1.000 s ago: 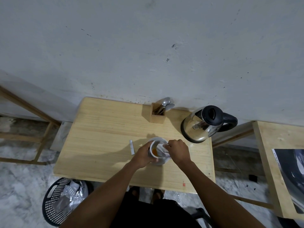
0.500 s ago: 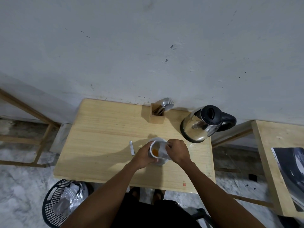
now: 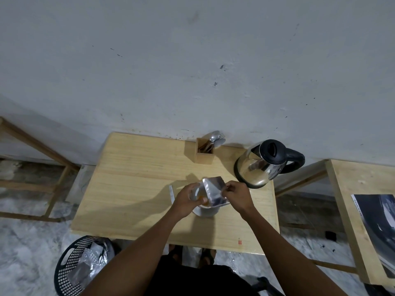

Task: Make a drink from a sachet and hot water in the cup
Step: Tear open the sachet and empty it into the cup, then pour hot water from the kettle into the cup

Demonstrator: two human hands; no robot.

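Silver foil now stands clear above the cup: the sachet [image 3: 214, 192], which half a second ago was tipped low against the rim and mostly hidden by the fingers, has been lifted and turned so its shiny face shows, held at its right edge by the pinched fingers of the right hand [image 3: 238, 195]. The left hand [image 3: 188, 199] is still wrapped around the left side of the cup [image 3: 206, 210], steadying it on its saucer near the front middle of the wooden surface [image 3: 132, 189]. Orange powder or liquid shows inside the cup, just under the foil. I judge that the pouring of the sachet is finished or nearly so, and that the foil is being drawn away empty; whether any powder remains inside cannot be told. If so, 2 steps are left: hot water from the steel kettle [image 3: 263, 163], which stands untouched at the back right, and a stir with a spoon from the wooden holder [image 3: 204, 151]. A torn strip [image 3: 171, 194] lies just left of the cup.
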